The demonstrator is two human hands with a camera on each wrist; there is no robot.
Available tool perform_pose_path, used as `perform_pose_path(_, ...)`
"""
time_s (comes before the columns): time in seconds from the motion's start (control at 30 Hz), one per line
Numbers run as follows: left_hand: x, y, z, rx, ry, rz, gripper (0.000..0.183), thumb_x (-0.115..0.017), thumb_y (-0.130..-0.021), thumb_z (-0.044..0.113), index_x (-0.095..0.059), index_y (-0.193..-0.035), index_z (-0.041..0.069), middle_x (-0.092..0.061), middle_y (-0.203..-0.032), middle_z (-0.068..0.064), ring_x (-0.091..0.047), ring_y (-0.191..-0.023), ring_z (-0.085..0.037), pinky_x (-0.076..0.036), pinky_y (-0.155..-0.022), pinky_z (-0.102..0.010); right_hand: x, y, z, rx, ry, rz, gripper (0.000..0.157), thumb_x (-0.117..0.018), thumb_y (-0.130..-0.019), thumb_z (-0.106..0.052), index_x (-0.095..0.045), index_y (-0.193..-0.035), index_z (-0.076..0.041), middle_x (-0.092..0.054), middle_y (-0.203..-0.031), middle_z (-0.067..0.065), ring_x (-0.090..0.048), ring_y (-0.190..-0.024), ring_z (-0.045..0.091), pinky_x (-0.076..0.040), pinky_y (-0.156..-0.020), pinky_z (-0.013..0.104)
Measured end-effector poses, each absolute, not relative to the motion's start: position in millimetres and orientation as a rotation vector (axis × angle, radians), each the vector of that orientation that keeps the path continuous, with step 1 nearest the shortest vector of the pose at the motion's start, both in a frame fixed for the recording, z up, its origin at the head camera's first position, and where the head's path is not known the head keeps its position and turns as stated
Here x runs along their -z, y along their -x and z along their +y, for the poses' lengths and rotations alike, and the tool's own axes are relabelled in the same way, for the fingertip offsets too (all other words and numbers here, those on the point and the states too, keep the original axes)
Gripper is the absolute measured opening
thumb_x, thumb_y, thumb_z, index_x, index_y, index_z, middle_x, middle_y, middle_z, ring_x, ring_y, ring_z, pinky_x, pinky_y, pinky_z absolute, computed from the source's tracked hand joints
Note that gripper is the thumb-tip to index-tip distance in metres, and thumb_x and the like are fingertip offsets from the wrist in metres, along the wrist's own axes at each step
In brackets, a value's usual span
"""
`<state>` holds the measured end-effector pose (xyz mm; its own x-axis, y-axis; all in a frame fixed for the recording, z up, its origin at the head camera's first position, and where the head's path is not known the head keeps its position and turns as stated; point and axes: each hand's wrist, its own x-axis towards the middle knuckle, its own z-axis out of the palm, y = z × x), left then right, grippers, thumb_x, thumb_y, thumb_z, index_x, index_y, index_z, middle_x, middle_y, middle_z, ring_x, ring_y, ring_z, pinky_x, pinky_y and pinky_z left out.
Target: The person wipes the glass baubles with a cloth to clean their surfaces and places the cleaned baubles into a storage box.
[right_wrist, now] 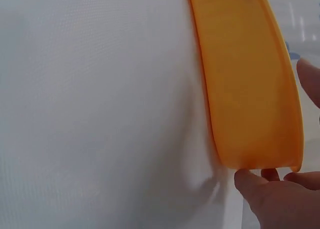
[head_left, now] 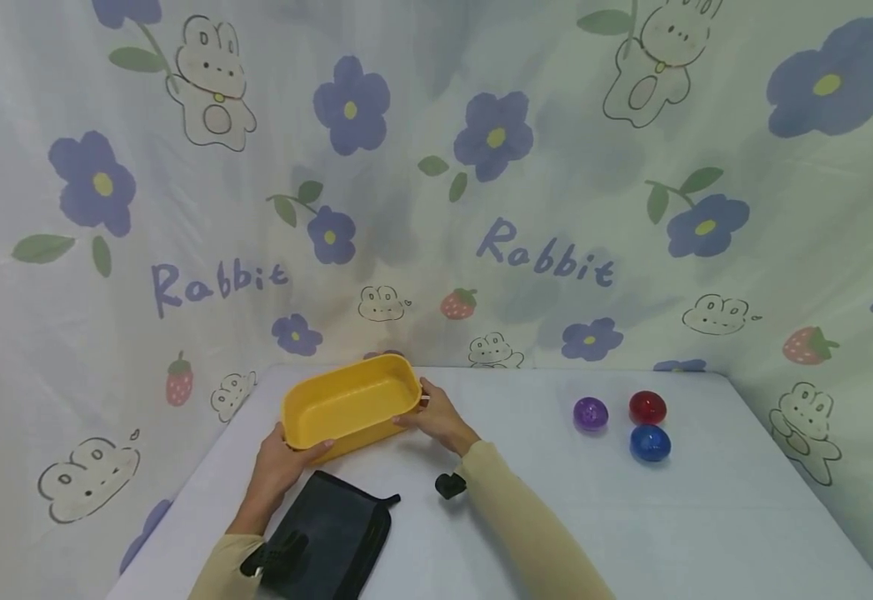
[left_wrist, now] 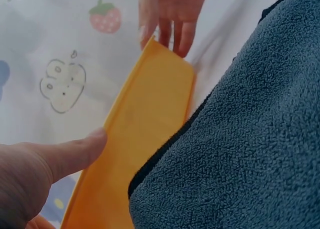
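Observation:
A yellow plastic bin (head_left: 354,406), oblong with rounded corners, is at the back left of the table, set at a slant. My left hand (head_left: 277,467) holds its left end, with the thumb (left_wrist: 75,156) over the front rim in the left wrist view. Gripping the other end is my right hand (head_left: 440,417); in the right wrist view its fingers (right_wrist: 250,186) are at the end wall. Only the bin's outer side shows in both wrist views. Just in front of it lies a dark grey fuzzy cloth (left_wrist: 240,129) with black edging.
Toward the right of the white table (head_left: 526,517) sit a shiny purple egg (head_left: 591,413), a red egg (head_left: 647,407) and a blue egg (head_left: 650,442). A printed fabric curtain (head_left: 421,217) rises behind the table and along its sides.

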<state>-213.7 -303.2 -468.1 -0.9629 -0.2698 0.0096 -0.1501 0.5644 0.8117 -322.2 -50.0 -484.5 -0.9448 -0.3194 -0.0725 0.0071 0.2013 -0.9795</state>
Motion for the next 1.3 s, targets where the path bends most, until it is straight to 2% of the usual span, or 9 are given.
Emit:
perform_pose_path(0.13, 467.0, 214.0, -302.1, 1.360, -0.342, -2.662, 0.083, -0.082, -0.087, 0.031, -0.038, -0.148, -0.003, -0.054, -0.143, -0.027, -0.054, -0.123, -0.039, -0.042, -0.115, -0.058, 487.3, 323.5, -48.1, 1.808, 0.311, 2.252, 0.090, -0.086, -0.082, -0.017, -0.040, -0.158, -0.009, -0.049, -0.153, 0.017, -0.053, -0.140, 0.034, -0.047, -0.114, 0.046)
perform_pose_path(0.2, 466.2, 214.5, -301.7, 1.348, -0.335, -2.666, 0.083, -0.082, -0.087, 0.033, -0.039, -0.147, -0.003, -0.054, -0.142, -0.027, -0.055, -0.121, -0.039, -0.043, -0.114, -0.058, 488.5, 324.3, -46.7, 1.798, 0.315, 2.267, 0.088, -0.086, -0.083, -0.018, -0.040, -0.158, -0.010, -0.050, -0.152, 0.016, -0.053, -0.141, 0.035, -0.046, -0.115, 0.047)
perform_pose_path(0.47, 465.6, 220.1, -300.4, 1.310, -0.324, -2.699, 0.080, -0.083, -0.085, 0.036, -0.044, -0.143, -0.003, -0.058, -0.137, -0.026, -0.057, -0.113, -0.034, -0.047, -0.109, -0.054, 488.4, 323.8, -38.8, 1.805, 0.367, 2.255, 0.089, -0.086, -0.083, -0.016, -0.040, -0.159, -0.011, -0.045, -0.161, 0.014, -0.050, -0.144, 0.036, -0.044, -0.117, 0.048)
perform_pose_path(0.57, 464.7, 223.2, -298.4, 1.295, -0.298, -2.709, 0.080, -0.084, -0.084, 0.037, -0.045, -0.141, -0.004, -0.060, -0.135, -0.026, -0.058, -0.110, -0.032, -0.048, -0.105, -0.052, 487.7, 324.0, -35.3, 1.821, 0.386, 2.256, 0.087, -0.085, -0.084, -0.016, -0.041, -0.158, -0.010, -0.047, -0.159, 0.015, -0.052, -0.142, 0.036, -0.044, -0.117, 0.049)
perform_pose_path(0.8, 465.4, 226.8, -290.9, 1.306, -0.274, -2.727, 0.080, -0.085, -0.084, 0.038, -0.046, -0.142, -0.002, -0.060, -0.135, -0.025, -0.059, -0.112, -0.032, -0.048, -0.106, -0.053, 487.7, 320.9, -24.3, 1.833, 0.372, 2.256, 0.084, -0.084, -0.085, -0.014, -0.042, -0.157, -0.009, -0.049, -0.157, 0.018, -0.054, -0.139, 0.037, -0.045, -0.116, 0.050)
perform_pose_path(1.1, 466.2, 232.0, -280.5, 1.271, -0.229, -2.754, 0.077, -0.086, -0.082, 0.036, -0.050, -0.138, -0.003, -0.063, -0.129, -0.024, -0.059, -0.106, -0.028, -0.049, -0.096, -0.041, 489.5, 314.4, -9.6, 1.816, 0.312, 2.322, 0.081, -0.084, -0.085, -0.014, -0.044, -0.155, -0.008, -0.051, -0.155, 0.017, -0.056, -0.137, 0.037, -0.048, -0.113, 0.049)
perform_pose_path(1.3, 467.7, 233.8, -272.8, 1.295, -0.208, -2.759, 0.076, -0.085, -0.083, 0.036, -0.049, -0.138, -0.003, -0.062, -0.130, -0.023, -0.057, -0.106, -0.029, -0.049, -0.102, -0.047, 489.1, 309.7, 2.4, 1.826, 0.292, 2.311, 0.083, -0.084, -0.085, -0.017, -0.042, -0.156, -0.009, -0.050, -0.156, 0.017, -0.056, -0.136, 0.036, -0.049, -0.112, 0.048)
